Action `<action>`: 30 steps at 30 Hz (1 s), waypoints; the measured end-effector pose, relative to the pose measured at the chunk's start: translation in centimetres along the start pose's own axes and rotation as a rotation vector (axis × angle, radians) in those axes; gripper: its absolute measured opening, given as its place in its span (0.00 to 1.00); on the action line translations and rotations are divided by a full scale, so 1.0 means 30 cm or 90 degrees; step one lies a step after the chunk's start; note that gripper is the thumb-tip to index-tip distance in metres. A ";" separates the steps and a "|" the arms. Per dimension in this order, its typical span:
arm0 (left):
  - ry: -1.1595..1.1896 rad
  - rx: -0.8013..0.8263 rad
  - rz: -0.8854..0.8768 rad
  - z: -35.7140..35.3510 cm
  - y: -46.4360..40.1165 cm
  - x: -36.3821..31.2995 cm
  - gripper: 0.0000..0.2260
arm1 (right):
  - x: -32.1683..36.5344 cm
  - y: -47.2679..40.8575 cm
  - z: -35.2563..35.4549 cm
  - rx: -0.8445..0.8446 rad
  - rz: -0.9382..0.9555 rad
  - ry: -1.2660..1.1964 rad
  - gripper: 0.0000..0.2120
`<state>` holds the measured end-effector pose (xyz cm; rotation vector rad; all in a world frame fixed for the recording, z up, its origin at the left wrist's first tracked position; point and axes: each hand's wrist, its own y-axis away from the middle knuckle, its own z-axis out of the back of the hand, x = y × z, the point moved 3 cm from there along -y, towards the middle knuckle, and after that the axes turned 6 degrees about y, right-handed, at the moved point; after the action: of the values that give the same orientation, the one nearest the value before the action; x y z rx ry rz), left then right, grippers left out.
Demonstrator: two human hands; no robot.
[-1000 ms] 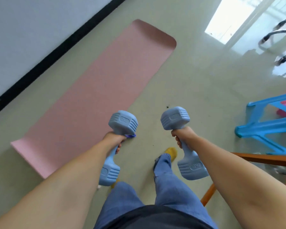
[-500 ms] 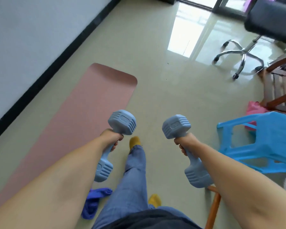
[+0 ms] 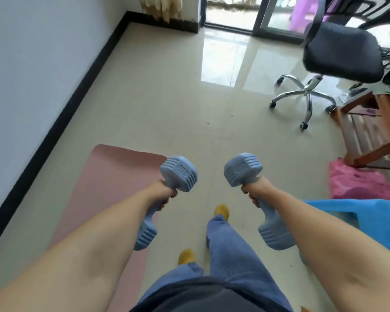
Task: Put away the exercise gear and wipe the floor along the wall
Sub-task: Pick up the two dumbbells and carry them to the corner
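Observation:
I carry two grey-blue dumbbells in front of me above the floor. My left hand (image 3: 161, 193) grips the handle of the left dumbbell (image 3: 178, 175). My right hand (image 3: 256, 191) grips the handle of the right dumbbell (image 3: 242, 168). Both dumbbells tilt with one head forward and one head back toward me. A pink exercise mat (image 3: 113, 183) lies flat on the floor at my left, parallel to the white wall (image 3: 36, 64) with its black skirting (image 3: 61, 118). My arms cover the mat's near part.
A black office chair (image 3: 338, 52) on a chrome wheeled base stands at the far right. A wooden furniture frame (image 3: 369, 136), a pink bag (image 3: 358, 183) and a blue plastic stool (image 3: 374, 212) line the right side. Glass doors (image 3: 230, 12) are ahead. My legs and yellow slippers are below.
I have walked forward along the mat toward the glass doors with both dumbbells held. The mat has slid back at my left, and the blue cloth seen earlier is out of view.

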<state>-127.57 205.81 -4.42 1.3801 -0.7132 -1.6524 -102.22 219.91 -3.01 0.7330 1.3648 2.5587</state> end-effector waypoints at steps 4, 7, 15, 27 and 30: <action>-0.013 0.004 0.011 0.124 -0.195 -0.219 0.03 | 0.217 -0.207 0.129 0.006 0.002 0.023 0.05; -0.015 -0.033 0.027 0.228 -0.357 -0.391 0.04 | 0.395 -0.392 0.244 0.022 0.016 0.059 0.05; 0.059 -0.108 0.060 0.526 -0.681 -0.900 0.02 | 0.986 -0.829 0.572 0.060 0.067 0.175 0.05; 0.117 -0.121 0.040 1.198 -1.294 -1.662 0.04 | 2.028 -1.400 0.808 0.072 0.115 0.119 0.05; 0.089 -0.099 0.027 1.329 -1.404 -1.889 0.04 | 2.226 -1.488 0.853 0.072 0.090 0.090 0.04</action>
<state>-174.58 271.86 -3.17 1.3445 -0.5186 -1.5283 -152.06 287.88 -4.09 0.7017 1.5649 2.7060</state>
